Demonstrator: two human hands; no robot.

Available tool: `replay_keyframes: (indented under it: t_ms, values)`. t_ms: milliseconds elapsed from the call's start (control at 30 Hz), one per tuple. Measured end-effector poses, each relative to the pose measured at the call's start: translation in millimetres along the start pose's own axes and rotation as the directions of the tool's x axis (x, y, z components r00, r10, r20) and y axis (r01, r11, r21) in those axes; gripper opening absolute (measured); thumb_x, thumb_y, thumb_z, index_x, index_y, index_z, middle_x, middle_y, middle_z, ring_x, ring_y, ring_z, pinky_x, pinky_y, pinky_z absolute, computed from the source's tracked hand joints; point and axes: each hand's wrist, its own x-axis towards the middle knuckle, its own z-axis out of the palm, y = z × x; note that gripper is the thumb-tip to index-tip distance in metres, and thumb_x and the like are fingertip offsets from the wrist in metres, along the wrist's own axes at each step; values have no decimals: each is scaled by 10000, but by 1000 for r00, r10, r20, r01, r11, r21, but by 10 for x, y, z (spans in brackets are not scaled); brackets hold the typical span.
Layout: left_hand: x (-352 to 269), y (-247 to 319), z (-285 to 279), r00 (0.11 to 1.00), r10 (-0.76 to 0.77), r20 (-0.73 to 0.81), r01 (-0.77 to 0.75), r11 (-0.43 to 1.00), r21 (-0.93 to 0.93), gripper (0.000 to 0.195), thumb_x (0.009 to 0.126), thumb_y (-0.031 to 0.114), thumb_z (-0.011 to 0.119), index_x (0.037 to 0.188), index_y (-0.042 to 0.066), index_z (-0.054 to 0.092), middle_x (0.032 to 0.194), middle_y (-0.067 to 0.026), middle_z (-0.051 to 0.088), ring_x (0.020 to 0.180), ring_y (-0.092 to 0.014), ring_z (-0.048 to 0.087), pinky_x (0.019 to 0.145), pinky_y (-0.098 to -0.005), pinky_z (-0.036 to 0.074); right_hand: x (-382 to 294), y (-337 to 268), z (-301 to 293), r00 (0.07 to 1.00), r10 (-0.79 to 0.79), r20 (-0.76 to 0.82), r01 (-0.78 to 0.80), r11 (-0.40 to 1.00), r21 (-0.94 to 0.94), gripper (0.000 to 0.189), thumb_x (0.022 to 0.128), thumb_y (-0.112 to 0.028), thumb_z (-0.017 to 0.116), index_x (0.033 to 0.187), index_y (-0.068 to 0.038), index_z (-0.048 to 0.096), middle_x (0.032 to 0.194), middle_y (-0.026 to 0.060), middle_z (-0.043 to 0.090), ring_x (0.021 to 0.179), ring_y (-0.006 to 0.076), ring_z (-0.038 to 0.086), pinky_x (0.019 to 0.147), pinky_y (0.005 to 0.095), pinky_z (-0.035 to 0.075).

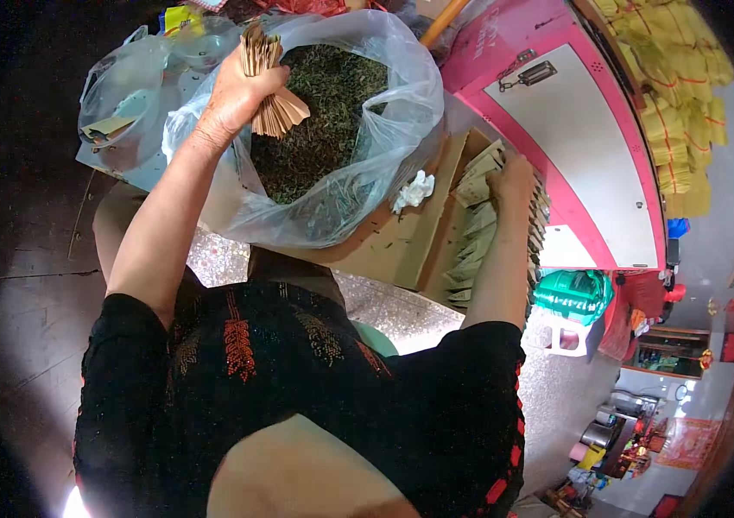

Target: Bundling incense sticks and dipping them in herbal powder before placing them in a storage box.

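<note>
My left hand [237,97] grips a fanned bundle of brown paper packets [279,115], raised over the left rim of a large clear plastic bag [406,74]. Inside that bag lies a heap of dried, chopped green-brown herbs [325,123]. To the right, my right hand [513,175] reaches into a long cardboard box [435,217] and touches the paper packets at its far end. Rows of packets [477,230] lean against one another along the box. The right fingertips are partly hidden, so whether they pinch a packet is unclear.
A crumpled white tissue [414,192] lies between bag and box. Another clear plastic bag [124,97] stands at left. Close beyond the box is a pink-and-white cabinet [574,129] with a latch. A teal plastic package [574,294] sits at right; yellow bundles [671,129] are stacked behind the cabinet.
</note>
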Motion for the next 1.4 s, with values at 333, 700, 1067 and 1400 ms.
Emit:
replay_keyframes:
  t_ms: [333, 700, 1067, 1400]
  values:
    - [24, 34, 87, 996, 72, -48, -72, 997, 3, 332, 713, 189, 676, 966, 22, 539, 823, -50, 589, 784, -139, 550, 767, -305, 458, 18, 35, 17, 994, -80, -72, 82, 996, 25, 152, 684, -85, 567, 791, -31, 662, 818, 241, 613, 819, 404, 609, 731, 462, 476]
    - [-56, 324, 82, 959, -241, 148, 227, 968, 106, 326, 698, 159, 658, 975, 35, 539, 853, -143, 631, 795, -254, 629, 762, -368, 506, 93, -565, -935, 812, -88, -576, 296, 914, 277, 93, 693, -99, 622, 713, -9, 619, 665, 124, 625, 604, 284, 585, 605, 376, 474]
    - [-229, 260, -59, 976, 149, 158, -154, 988, 23, 560, 670, 218, 821, 1101, 31, 515, 983, -50, 613, 925, -138, 565, 880, -293, 455, 141, -2084, -273, 992, -75, -99, 82, -198, 977, 72, 719, 49, 636, 758, -5, 608, 735, 54, 632, 617, 94, 548, 580, 211, 419]
    - [-130, 365, -269, 987, 79, 140, -99, 984, 147, 386, 680, 169, 748, 997, 43, 568, 884, -90, 635, 849, -191, 605, 809, -327, 476, 134, -2402, 256, 915, -393, 91, -325, -583, 745, 234, 768, 34, 612, 998, 44, 568, 973, 125, 655, 774, 176, 638, 695, 257, 508]
